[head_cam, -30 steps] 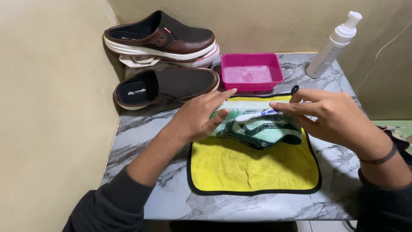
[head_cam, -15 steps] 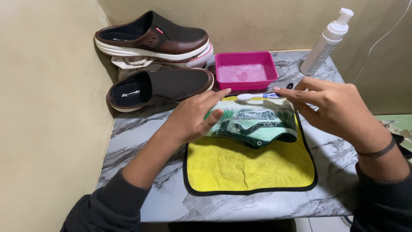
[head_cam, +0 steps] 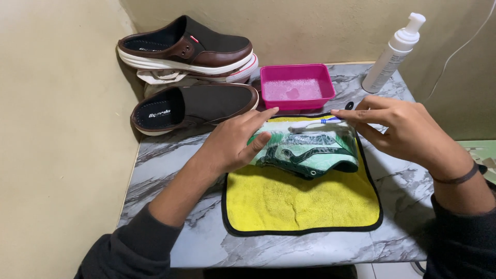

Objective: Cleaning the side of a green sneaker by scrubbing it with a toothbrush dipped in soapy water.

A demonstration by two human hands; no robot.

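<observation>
Two hands: left (head_cam: 232, 142) flat on one green shoe (head_cam: 310, 152), right (head_cam: 400, 132) pinching one toothbrush (head_cam: 312, 124).

Green shoe (head_cam: 310, 152): toe end hidden under the left hand (head_cam: 235, 142).
Toothbrush (head_cam: 310, 124): handle end lost inside the right hand (head_cam: 405, 132).
White shoe (head_cam: 181, 76): mostly buried beneath the upper brown shoe (head_cam: 191, 44) at the table's (head_cam: 170, 155) far left corner.
Table: near edge cut off by both sleeves.
Cable (head_cam: 460, 49): runs out of frame, top right.

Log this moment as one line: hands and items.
left hand: steadies green shoe | right hand: holds toothbrush over shoe | shoe on yellow cloth | pink tub behind
</observation>
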